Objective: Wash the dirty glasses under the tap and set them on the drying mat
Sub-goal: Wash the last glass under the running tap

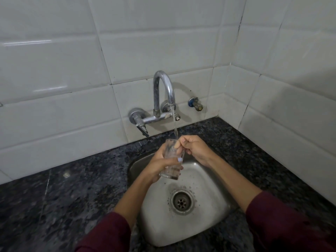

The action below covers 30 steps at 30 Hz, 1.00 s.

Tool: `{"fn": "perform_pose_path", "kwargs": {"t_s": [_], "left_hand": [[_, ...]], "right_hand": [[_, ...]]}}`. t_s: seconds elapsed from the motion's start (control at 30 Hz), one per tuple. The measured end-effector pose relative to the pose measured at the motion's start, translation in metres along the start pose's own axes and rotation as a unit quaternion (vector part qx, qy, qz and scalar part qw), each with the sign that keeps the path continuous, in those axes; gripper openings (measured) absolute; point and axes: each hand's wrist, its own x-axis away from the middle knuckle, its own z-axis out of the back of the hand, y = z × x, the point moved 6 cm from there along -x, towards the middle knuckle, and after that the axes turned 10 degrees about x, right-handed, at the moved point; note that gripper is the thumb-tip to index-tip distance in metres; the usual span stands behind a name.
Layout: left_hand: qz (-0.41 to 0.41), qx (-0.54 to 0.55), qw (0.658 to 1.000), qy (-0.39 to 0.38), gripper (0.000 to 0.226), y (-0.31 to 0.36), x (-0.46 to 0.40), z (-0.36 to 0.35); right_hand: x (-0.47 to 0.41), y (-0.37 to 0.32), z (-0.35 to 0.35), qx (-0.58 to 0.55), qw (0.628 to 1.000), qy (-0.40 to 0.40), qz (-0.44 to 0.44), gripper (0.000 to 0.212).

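Note:
A clear drinking glass [172, 160] is held upright over the steel sink [209, 215], directly under the chrome tap [163, 88]. A thin stream of water [175, 126] runs from the spout into the glass. My left hand [160, 166] wraps around the glass's side and grips it. My right hand [195, 149] is at the rim, with fingers reaching into the glass's mouth. No drying mat and no other glasses are in view.
Dark speckled granite counter [63, 197] surrounds the sink on the left, back and right. White tiled walls [72, 70] meet in a corner at the right. A small wall valve [195, 104] sits right of the tap. The sink drain [181, 202] lies below the hands.

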Motion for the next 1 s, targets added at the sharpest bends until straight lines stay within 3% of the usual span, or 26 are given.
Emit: {"fn": "perform_pose_path", "kwargs": {"t_s": [0.1,0.17,0.27,0.33,0.43,0.57,0.67,0.73,0.77,0.87,0.93,1.0], "left_hand": [[-0.064,-0.115,0.989,0.073,0.079,-0.001,-0.008,0.008],[-0.064,-0.183,0.975,0.107,0.082,-0.002,-0.010,0.010],[-0.003,-0.105,0.991,0.082,0.045,-0.008,-0.007,0.001],[0.085,-0.018,0.992,0.096,0.029,-0.020,-0.004,0.001],[0.222,0.079,0.964,0.126,0.050,-0.046,0.000,0.008],[0.271,0.141,0.939,0.156,0.063,-0.069,0.000,0.016],[0.253,0.169,0.932,0.200,0.060,-0.074,-0.002,0.022],[0.212,0.192,0.936,0.204,0.055,-0.074,-0.007,0.024],[0.170,0.207,0.941,0.206,0.050,-0.070,-0.010,0.025],[0.046,0.225,0.955,0.189,0.044,-0.053,-0.018,0.023],[0.016,0.190,0.966,0.174,0.037,-0.039,-0.017,0.018],[-0.012,0.082,0.981,0.173,0.031,-0.026,-0.019,0.019]], "right_hand": [[-0.006,0.002,-0.004,0.094,0.995,0.031,-0.005,0.034],[-0.011,0.005,-0.005,0.139,0.988,0.064,-0.025,0.034],[-0.018,0.020,-0.010,0.108,0.987,0.068,-0.098,0.026],[-0.019,0.032,-0.015,0.057,0.986,0.052,-0.148,0.023],[-0.013,0.049,-0.018,0.030,0.979,0.058,-0.192,0.023],[-0.005,0.064,-0.025,-0.007,0.977,0.058,-0.205,0.023],[0.001,0.067,-0.028,-0.036,0.976,0.070,-0.205,0.028],[0.012,0.064,-0.036,-0.075,0.972,0.057,-0.215,0.014],[0.017,0.064,-0.042,-0.100,0.971,0.035,-0.214,0.019],[0.023,0.057,-0.053,-0.119,0.982,-0.021,-0.145,0.063],[0.019,0.051,-0.044,0.022,0.995,-0.008,-0.097,0.093],[0.014,0.038,-0.032,0.281,0.959,0.010,-0.024,0.102]]}}
